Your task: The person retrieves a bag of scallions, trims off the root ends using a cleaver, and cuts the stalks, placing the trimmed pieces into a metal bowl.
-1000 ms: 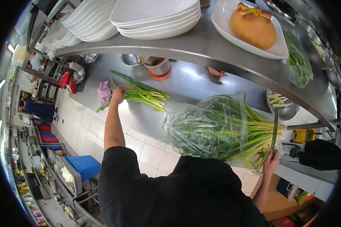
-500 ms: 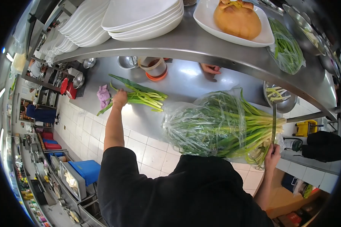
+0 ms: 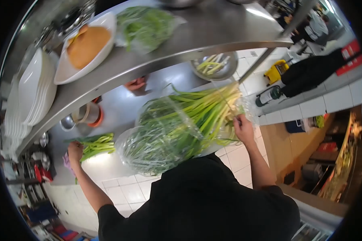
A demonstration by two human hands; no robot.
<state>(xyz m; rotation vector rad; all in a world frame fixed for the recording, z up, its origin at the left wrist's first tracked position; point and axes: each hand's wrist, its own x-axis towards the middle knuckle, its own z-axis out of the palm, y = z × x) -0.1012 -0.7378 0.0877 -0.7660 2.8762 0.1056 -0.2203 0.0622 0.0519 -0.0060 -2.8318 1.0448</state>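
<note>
Some bare counter (image 3: pixel 120 107) shows between bagged greens (image 3: pixel 181 124) and shelf edge (image 3: pixel 169 60).

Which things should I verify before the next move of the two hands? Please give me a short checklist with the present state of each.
1. Left hand at the small stalk pile: ok, at its left end; firmness of grip not visible.
2. What the right hand holds: cannot tell; it is by the pale stalk ends, and the view is blurred.
3. Leaves of the big bunch free of the plastic bag: not ok, the bag covers them.
4. Metal bowl open on top: ok, with pale pieces inside.
5. Other person's hand apart from both working hands: ok, beyond the bunch.
</note>
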